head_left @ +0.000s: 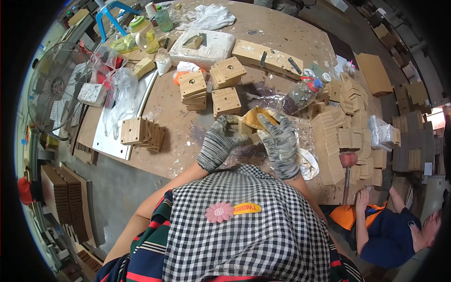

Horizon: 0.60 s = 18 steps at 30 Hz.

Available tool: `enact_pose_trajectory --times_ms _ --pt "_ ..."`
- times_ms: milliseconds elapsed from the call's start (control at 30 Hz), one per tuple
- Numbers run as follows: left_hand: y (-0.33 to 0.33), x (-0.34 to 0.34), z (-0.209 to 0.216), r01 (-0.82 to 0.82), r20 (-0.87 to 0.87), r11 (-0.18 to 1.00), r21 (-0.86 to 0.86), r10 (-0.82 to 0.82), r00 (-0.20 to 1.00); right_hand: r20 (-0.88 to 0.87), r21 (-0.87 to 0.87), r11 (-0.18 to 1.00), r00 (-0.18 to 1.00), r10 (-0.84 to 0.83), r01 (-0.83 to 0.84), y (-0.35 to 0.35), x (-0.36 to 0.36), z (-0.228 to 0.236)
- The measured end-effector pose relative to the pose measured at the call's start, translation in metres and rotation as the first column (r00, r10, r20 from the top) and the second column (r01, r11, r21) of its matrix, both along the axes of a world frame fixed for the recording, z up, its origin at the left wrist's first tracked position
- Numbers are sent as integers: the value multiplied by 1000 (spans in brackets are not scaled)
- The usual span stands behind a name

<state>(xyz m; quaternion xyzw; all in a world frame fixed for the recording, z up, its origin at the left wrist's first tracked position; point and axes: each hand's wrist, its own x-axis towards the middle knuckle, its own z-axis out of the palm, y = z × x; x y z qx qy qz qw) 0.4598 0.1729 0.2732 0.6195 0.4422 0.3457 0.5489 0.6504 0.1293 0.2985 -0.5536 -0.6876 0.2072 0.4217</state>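
Note:
Both my hands wear grey striped knit gloves and meet over the table in front of me. My left hand grips the side of a small wooden block, which is partly hidden by fingers. In my right hand is a yellow-brown pad or folded cloth, pressed against the block's top; its exact kind is unclear. Just beyond my hands stand short stacks of square wooden pieces with a hole in the face: a left stack, a far stack and a nearer stack. Another fanned stack sits farther left.
On the right lie many wooden blocks, with a red-headed mallet and a plastic bottle nearby. A person works at lower right. Leftward are a white board and a fan. A long wooden box lies behind.

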Motion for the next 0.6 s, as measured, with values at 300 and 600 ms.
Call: enact_pose_trajectory --times_ms 300,600 --pt "5 -2 13 74 316 937 -341 40 948 -142 -5 982 972 -186 187 -3 28 -2" --pt "6 4 12 788 857 412 -458 440 268 -625 -325 940 769 -135 -99 4 24 -5"
